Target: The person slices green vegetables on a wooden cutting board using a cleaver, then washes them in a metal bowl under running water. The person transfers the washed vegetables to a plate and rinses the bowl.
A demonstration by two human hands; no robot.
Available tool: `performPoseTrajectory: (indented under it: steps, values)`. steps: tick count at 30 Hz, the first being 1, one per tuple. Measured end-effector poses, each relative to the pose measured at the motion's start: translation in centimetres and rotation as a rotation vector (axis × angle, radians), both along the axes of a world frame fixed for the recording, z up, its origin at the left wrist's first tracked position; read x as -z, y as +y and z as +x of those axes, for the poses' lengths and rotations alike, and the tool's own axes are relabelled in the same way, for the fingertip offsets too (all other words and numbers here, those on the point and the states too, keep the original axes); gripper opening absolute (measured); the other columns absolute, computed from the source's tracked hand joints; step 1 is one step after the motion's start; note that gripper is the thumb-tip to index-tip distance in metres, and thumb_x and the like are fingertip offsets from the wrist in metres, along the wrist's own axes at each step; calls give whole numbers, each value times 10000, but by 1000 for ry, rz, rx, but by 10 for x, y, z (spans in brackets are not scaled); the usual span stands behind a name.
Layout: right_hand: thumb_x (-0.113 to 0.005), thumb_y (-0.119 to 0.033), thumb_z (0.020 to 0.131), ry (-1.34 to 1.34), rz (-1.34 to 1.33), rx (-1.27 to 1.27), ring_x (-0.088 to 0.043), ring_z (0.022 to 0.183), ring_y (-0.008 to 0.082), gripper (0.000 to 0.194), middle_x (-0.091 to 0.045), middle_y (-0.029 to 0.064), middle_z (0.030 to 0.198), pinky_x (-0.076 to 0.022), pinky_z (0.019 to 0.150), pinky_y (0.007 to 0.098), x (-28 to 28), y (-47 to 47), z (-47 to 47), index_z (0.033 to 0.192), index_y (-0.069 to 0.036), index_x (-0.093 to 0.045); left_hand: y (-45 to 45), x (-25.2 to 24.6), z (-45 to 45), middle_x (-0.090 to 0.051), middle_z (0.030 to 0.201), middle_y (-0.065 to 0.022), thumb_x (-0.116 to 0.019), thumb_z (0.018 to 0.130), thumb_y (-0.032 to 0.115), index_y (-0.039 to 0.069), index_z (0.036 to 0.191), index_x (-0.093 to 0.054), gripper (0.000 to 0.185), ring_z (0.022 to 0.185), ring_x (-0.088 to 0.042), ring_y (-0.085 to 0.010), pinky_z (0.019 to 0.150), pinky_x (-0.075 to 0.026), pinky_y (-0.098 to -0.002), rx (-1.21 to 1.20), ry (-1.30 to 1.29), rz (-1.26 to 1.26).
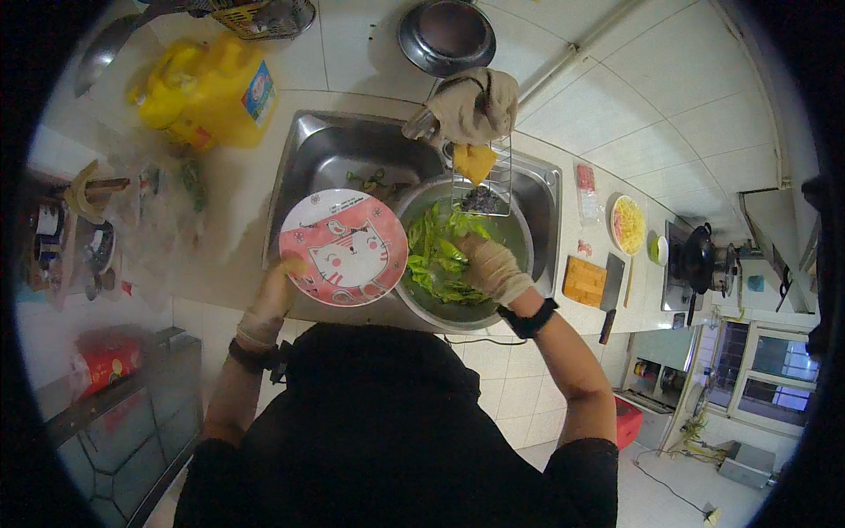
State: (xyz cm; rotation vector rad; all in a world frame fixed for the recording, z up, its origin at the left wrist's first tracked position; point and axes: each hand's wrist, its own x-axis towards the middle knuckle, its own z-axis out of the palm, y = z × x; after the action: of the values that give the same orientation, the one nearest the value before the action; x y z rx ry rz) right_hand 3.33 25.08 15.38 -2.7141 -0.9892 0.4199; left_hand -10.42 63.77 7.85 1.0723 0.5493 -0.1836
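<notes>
My left hand (272, 294), in a thin glove, holds a pink and white plate (346, 264) with a cat drawing by its left edge, over the front of the sink. The plate's face is bare. My right hand (494, 267), also gloved, reaches into a large metal basin (525, 290) of water, among green leafy vegetables (436, 254). Its fingertips are partly hidden by the leaves, so I cannot tell whether they grip any. The basin rests over the right part of the stainless steel sink (370, 148). Some green scraps (366, 179) lie in the left bowl.
A wire rack (505, 178) with a yellow sponge (475, 162) and a cloth (478, 99) overhangs the basin. Yellow jugs (224, 92) stand at the left. On the right are a cutting board (585, 282), a cleaver (612, 280), a plate of shredded food (628, 226) and a stove (675, 264).
</notes>
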Motion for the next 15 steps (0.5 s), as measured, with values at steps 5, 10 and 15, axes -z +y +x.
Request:
performPoseTrajectory:
  steps: [5, 10, 15]
  values:
    - [-704, -209, 772, -42, 75, 108, -634, 966, 344, 443, -633, 152, 1072, -522, 806, 436, -32, -1, 4, 1196, -124, -603, -8, -9, 4, -612, 1015, -34, -536, 871, 150, 50, 984, -615, 170, 960, -572, -161, 873, -458, -313, 126, -289, 257]
    - [-712, -166, 730, 83, -195, 169, -634, 974, 352, 507, -628, 165, 1088, -525, 812, 443, 23, 26, -7, 1218, -128, -583, -15, -26, 13, -621, 1031, -21, -545, 879, 179, 54, 999, -630, 192, 980, -566, -150, 889, -445, -306, 63, -184, 31]
    - [-671, -156, 761, 63, -88, 271, -636, 1007, 363, 458, -643, 190, 1110, -522, 835, 456, 36, 20, 0, 1213, -133, -600, -6, -21, 13, -644, 1022, -8, -542, 878, 182, 52, 994, -654, 207, 988, -587, -135, 892, -453, -291, 170, -101, 95]
